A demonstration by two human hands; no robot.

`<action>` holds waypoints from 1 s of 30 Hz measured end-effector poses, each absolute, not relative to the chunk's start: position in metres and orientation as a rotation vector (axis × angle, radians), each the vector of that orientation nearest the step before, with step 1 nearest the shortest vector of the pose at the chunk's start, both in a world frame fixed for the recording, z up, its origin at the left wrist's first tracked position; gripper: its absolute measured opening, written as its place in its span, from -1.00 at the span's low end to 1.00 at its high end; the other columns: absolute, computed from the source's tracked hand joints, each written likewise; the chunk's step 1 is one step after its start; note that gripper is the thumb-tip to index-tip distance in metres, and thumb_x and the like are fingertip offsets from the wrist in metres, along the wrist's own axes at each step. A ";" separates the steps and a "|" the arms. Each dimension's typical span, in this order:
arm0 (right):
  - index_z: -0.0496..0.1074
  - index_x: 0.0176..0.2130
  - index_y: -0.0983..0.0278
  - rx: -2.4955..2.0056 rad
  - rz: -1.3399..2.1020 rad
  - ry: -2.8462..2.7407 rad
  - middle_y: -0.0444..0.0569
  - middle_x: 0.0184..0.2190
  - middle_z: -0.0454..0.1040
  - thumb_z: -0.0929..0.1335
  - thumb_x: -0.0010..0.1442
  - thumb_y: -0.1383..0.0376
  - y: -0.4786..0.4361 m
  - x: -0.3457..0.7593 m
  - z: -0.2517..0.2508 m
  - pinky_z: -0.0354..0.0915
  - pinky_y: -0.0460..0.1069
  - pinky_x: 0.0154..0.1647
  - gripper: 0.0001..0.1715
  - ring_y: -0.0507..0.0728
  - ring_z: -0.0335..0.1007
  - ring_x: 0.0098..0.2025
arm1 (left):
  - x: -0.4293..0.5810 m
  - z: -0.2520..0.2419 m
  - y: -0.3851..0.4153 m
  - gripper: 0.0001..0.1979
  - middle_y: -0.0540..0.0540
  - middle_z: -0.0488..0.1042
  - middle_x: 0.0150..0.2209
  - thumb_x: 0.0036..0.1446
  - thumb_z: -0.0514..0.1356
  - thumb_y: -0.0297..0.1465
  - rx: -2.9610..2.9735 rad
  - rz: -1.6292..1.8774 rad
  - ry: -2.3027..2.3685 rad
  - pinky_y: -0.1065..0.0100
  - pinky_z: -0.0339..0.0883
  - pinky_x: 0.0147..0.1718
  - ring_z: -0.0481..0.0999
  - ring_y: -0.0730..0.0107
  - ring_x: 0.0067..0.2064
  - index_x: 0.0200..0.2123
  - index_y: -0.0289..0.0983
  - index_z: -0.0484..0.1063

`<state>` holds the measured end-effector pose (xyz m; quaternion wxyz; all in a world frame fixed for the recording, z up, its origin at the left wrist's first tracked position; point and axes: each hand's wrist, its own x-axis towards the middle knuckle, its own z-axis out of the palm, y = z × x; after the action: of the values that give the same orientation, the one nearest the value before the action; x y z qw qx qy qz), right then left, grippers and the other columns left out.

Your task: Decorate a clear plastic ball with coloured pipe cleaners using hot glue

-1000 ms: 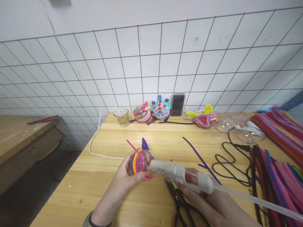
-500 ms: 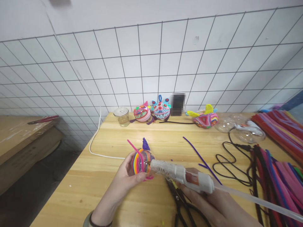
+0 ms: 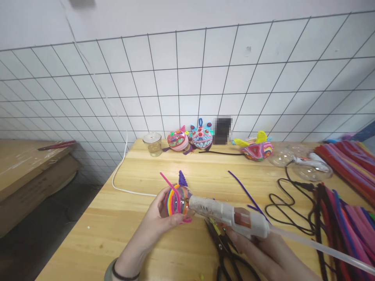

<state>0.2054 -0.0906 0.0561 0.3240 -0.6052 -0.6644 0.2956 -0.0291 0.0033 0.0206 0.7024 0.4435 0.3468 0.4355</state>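
My left hand (image 3: 158,224) is wrapped round a clear ball (image 3: 176,201) covered with rainbow pipe cleaners, with a purple spiral horn on top and a pink pipe cleaner sticking up to the left. My right hand (image 3: 263,255) grips a white hot glue gun (image 3: 231,216). Its nozzle touches the right side of the ball. A long clear glue stick (image 3: 325,249) runs out of the gun's back toward the lower right.
Black scissors (image 3: 224,249) lie on the wooden table (image 3: 140,171) under the gun. Finished pipe-cleaner ornaments (image 3: 190,139) and a glass jar (image 3: 152,143) stand by the grid wall. Heaps of pipe cleaners (image 3: 348,203), black cable (image 3: 288,207), and a loose purple pipe cleaner (image 3: 244,189) lie at right.
The view has shifted slightly, so everything sits a little to the right. The hands, ball and glue gun keep the same hold, nozzle still against the ball.
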 end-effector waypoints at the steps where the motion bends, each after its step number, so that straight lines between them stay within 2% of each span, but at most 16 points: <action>1: 0.48 -0.28 0.17 -1.598 0.787 -1.685 -0.06 -0.43 0.51 0.27 0.28 -0.01 -0.091 0.204 0.056 0.45 -0.04 -0.19 -0.64 0.19 0.49 -0.28 | -0.029 0.021 0.003 -0.35 -0.22 0.56 -0.02 -0.27 0.51 -0.31 0.988 0.963 0.772 0.24 0.40 -0.05 0.52 0.05 0.00 -0.02 -0.23 0.48; 4: 0.44 -0.42 0.18 -1.553 0.908 -1.530 -0.10 -0.52 0.43 0.29 0.25 -0.06 -0.091 0.203 0.054 0.41 -0.07 -0.38 -0.57 0.13 0.41 -0.42 | -0.029 0.020 0.003 -0.32 -0.22 0.55 -0.01 -0.30 0.52 -0.32 0.980 0.959 0.761 0.23 0.40 -0.06 0.52 0.04 0.00 -0.02 -0.21 0.47; 8: 0.52 -0.24 0.23 -1.422 1.091 -1.362 -0.15 -0.61 0.38 0.30 0.23 -0.08 -0.083 0.209 0.051 0.32 -0.06 -0.45 -0.53 0.08 0.33 -0.52 | -0.030 0.019 0.003 -0.31 -0.22 0.56 -0.02 -0.29 0.52 -0.32 0.977 0.956 0.737 0.24 0.39 -0.05 0.52 0.05 0.01 -0.01 -0.22 0.46; 14: 0.56 -0.27 0.37 -1.366 1.303 -1.149 -0.16 -0.75 0.30 0.33 0.19 -0.10 -0.063 0.225 0.040 -0.04 -0.09 -0.65 -0.42 -0.03 0.02 -0.68 | -0.028 0.021 0.002 -0.34 -0.23 0.57 -0.05 -0.29 0.51 -0.31 0.971 0.945 0.732 0.22 0.39 -0.05 0.54 0.05 -0.02 -0.03 -0.25 0.47; 16: 0.51 -0.23 0.34 -1.299 1.352 -0.982 -0.15 -0.70 0.36 0.37 0.16 -0.06 -0.055 0.229 0.035 -0.07 -0.10 -0.66 -0.49 -0.03 0.05 -0.69 | -0.027 0.021 0.001 -0.34 -0.22 0.58 -0.06 -0.28 0.51 -0.31 0.971 0.968 0.738 0.25 0.37 -0.05 0.53 0.06 -0.02 -0.03 -0.25 0.47; 19: 0.43 -0.21 0.29 -1.252 1.347 -0.765 -0.10 -0.54 0.51 0.44 0.10 0.02 -0.044 0.235 0.025 0.04 -0.11 -0.66 -0.58 -0.02 0.18 -0.68 | -0.026 0.021 0.000 -0.36 -0.20 0.59 -0.07 -0.28 0.50 -0.32 0.968 0.993 0.744 0.28 0.38 -0.08 0.54 0.10 -0.05 -0.04 -0.24 0.47; 24: 0.35 -0.42 0.25 -1.587 1.298 -0.765 -0.15 -0.74 0.39 0.39 0.15 -0.01 -0.031 0.238 0.002 0.19 -0.08 -0.64 -0.61 0.05 0.29 -0.69 | -0.024 0.022 -0.001 -0.34 -0.21 0.58 -0.05 -0.29 0.51 -0.32 0.976 1.004 0.742 0.26 0.38 -0.07 0.54 0.07 -0.03 -0.03 -0.23 0.46; 30: 0.18 -0.55 0.15 -1.900 1.035 -1.031 -0.09 -0.72 0.41 0.24 0.22 -0.05 -0.024 0.242 -0.022 0.21 -0.02 -0.61 -0.54 0.12 0.36 -0.67 | -0.021 0.019 -0.004 -0.32 -0.21 0.56 -0.04 -0.30 0.51 -0.31 0.980 0.984 0.726 0.19 0.40 -0.09 0.54 0.02 -0.03 -0.02 -0.23 0.44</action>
<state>0.2418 -0.0244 -0.0216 0.3641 -0.7383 -0.4005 0.4023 -0.0208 -0.0035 0.0192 0.7084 0.4414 0.3270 0.4432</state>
